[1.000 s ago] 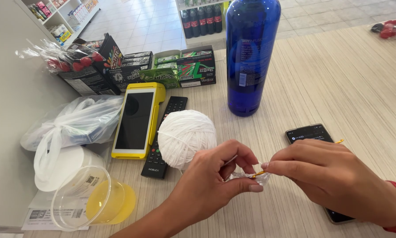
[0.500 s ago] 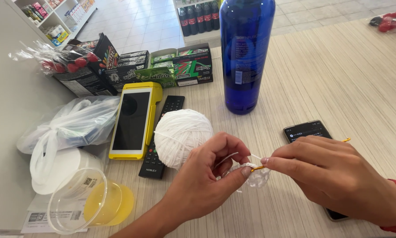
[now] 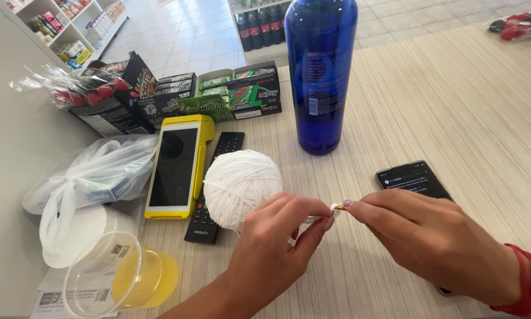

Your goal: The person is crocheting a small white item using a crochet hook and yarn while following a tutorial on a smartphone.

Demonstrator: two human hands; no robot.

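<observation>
Pale wood-grain bench [image 3: 454,106] fills most of the room in front of me, with shop shelves and a tiled floor beyond it. Well beyond the hands stands a tall blue glass bottle [image 3: 320,71]. Past the left hand [image 3: 277,248] lie a yellow handheld payment terminal [image 3: 180,165], a black remote control [image 3: 215,189] and, nearest its knuckles, a round ball of white yarn [image 3: 242,186]. Further out on that side sit a knotted clear plastic bag [image 3: 94,174] and a clear plastic cup with yellow liquid [image 3: 123,280]. A black smartphone [image 3: 413,180] lies just beyond the right hand [image 3: 430,242], partly under it.

Both hands are pinched narrow, fingertips almost touching, holding between them a tiny piece of white crochet work on a thin orange-tipped hook [image 3: 338,207]. The yarn looks light, soft and limp, likely to slip loose, so it is best pinched close to the stitches; the hook seems stiff and slim.

Most of the hook and the work are hidden by the fingers, and the strand back to the ball is hard to trace.
</observation>
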